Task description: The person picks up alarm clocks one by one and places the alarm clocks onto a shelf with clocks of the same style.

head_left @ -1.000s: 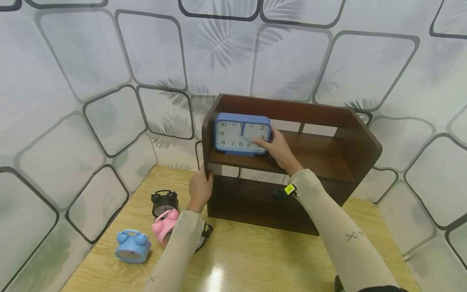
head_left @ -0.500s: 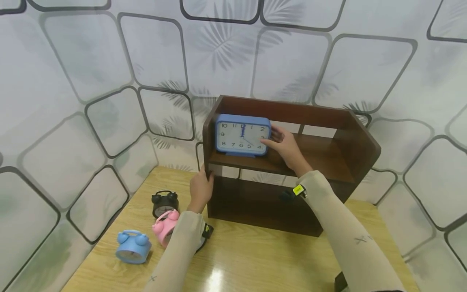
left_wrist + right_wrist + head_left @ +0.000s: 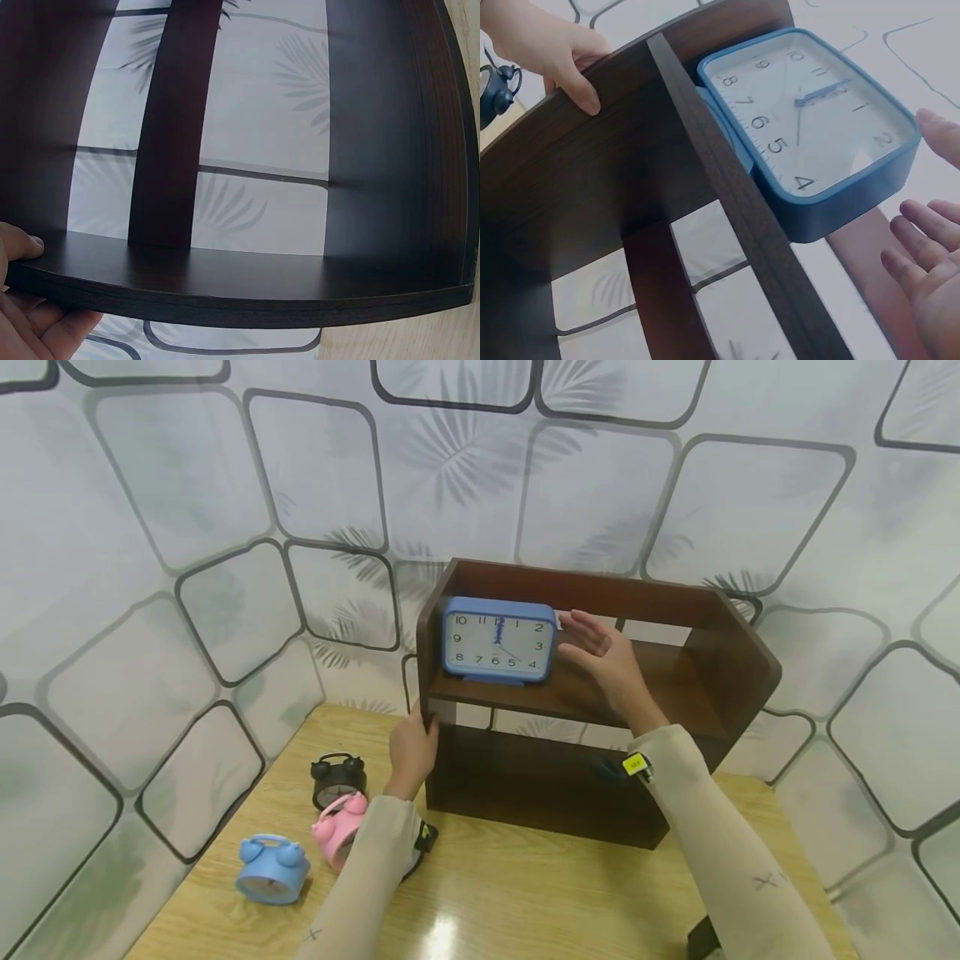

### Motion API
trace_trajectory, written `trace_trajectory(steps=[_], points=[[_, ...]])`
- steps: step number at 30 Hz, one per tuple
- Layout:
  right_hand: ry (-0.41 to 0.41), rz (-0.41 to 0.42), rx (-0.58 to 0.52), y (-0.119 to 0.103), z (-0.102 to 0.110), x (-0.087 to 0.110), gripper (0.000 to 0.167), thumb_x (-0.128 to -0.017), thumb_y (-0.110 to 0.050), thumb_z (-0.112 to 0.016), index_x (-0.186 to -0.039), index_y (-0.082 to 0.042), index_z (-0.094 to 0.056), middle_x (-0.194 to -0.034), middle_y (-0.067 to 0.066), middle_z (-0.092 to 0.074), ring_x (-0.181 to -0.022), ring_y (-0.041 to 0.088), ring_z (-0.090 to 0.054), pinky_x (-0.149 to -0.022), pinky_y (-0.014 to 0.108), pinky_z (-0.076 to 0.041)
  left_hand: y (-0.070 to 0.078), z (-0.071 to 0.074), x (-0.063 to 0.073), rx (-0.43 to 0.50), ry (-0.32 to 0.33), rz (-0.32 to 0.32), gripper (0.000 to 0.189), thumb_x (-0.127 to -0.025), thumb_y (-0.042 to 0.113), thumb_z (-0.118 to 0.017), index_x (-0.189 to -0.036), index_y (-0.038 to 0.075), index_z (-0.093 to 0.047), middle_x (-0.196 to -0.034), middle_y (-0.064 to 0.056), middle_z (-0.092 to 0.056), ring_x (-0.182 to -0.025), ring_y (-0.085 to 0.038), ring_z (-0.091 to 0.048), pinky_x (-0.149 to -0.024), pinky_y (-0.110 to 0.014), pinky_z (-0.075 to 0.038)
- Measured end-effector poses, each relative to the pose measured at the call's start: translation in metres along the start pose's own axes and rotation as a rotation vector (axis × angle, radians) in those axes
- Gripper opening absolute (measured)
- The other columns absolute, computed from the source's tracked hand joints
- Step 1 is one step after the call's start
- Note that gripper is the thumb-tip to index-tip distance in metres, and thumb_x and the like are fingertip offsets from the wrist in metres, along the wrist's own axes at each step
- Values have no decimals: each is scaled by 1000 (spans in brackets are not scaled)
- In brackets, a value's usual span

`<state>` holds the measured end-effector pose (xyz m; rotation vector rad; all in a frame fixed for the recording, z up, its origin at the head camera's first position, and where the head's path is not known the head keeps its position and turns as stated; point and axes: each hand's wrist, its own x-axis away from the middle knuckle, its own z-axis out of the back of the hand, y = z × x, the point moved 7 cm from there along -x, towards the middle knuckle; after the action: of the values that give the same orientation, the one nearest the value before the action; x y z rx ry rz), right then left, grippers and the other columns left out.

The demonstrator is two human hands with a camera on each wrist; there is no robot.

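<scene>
A blue rectangular desk clock (image 3: 498,642) with a white face stands upright at the left end of the upper shelf of a dark brown wooden shelf unit (image 3: 675,689). My right hand (image 3: 603,656) hovers just right of the clock, fingers spread and holding nothing; the right wrist view shows a gap between its fingers (image 3: 922,244) and the clock's side. With my left hand (image 3: 414,745) I grip the unit's left side panel; in the left wrist view the thumb (image 3: 22,244) lies on the inner face and the fingers behind the edge.
Left on the wooden table (image 3: 510,893) stand three twin-bell alarm clocks: black (image 3: 338,779), pink (image 3: 341,828) and light blue (image 3: 272,868). A dark object (image 3: 703,939) shows partly beside my right sleeve at the front. The patterned wall rises close behind the unit.
My right hand has let go of the blue desk clock and drawn away to the right, its fingers spreading. The clock stays in place, and my left hand keeps its grip on the panel.
</scene>
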<state>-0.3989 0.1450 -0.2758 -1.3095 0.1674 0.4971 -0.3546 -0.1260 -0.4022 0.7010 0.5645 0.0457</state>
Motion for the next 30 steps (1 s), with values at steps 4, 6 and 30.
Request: trace_trajectory(steps=[4, 6, 30], points=[[-2, 39, 6, -7, 3, 8, 65, -85, -17, -68, -140, 0, -38, -144, 13, -45, -134, 21, -44, -103, 23, -40, 0, 0, 0, -6, -4, 6, 27, -91, 19, -57, -113, 3, -56, -81, -29, -67, -74, -45, -64, -64, -53, -47], [0, 60, 29, -10, 5, 14, 64, -85, -16, -68, -140, -1, -39, -144, 13, -46, -133, 21, -44, -101, 19, -41, 0, -1, 0, -10, -6, 8, 28, -91, 19, -57, -114, 3, -56, -82, -29, -67, -75, -45, -64, -65, -54, -47], [87, 328, 185, -25, 9, 121, 62, -76, 14, -66, -134, 4, -44, -137, 7, -55, -126, 3, -49, -102, 14, -38, 1, 0, 0, -10, 14, -3, 23, -89, 17, -58, -107, 2, -56, -77, -29, -66, -71, -46, -64, -62, -54, -46]])
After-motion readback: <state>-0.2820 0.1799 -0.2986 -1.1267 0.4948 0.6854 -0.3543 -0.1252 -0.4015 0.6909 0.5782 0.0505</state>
